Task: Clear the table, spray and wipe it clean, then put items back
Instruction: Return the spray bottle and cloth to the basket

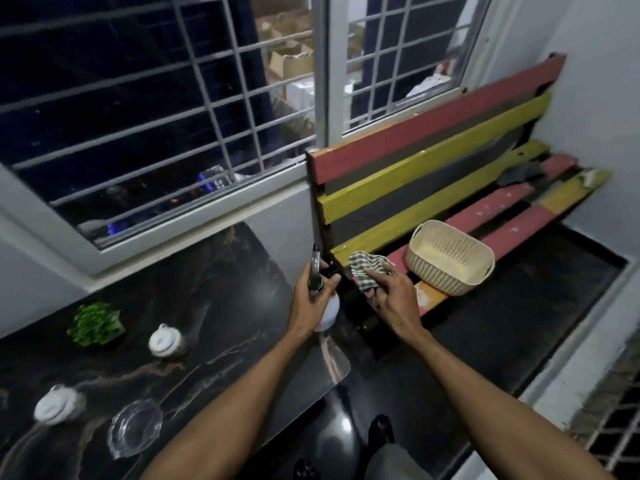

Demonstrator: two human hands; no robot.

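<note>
Head view, the only one I have. My left hand [313, 299] is wrapped round the neck of the spray bottle [329, 311], nozzle up. My right hand [391, 296], just beside it, pinches the striped cloth [369, 270] between thumb and fingers. Both hands hang past the end of the counter [225, 289], over the near end of the painted slat seat [433, 168]. Just right of my right hand sits the cream basket [450, 261], and it looks empty.

Now the score. Well left of my left hand and nearer to me, the counter carries a green plant [95, 323], two white lidded jars [165, 341] [57, 405] and a glass dish [135, 427].

So I have the tools, but I can't tell whether these items are waiting to be cleared or are already back. With the basket empty, I'd judge clearing, spraying and wiping all lie ahead.
</note>
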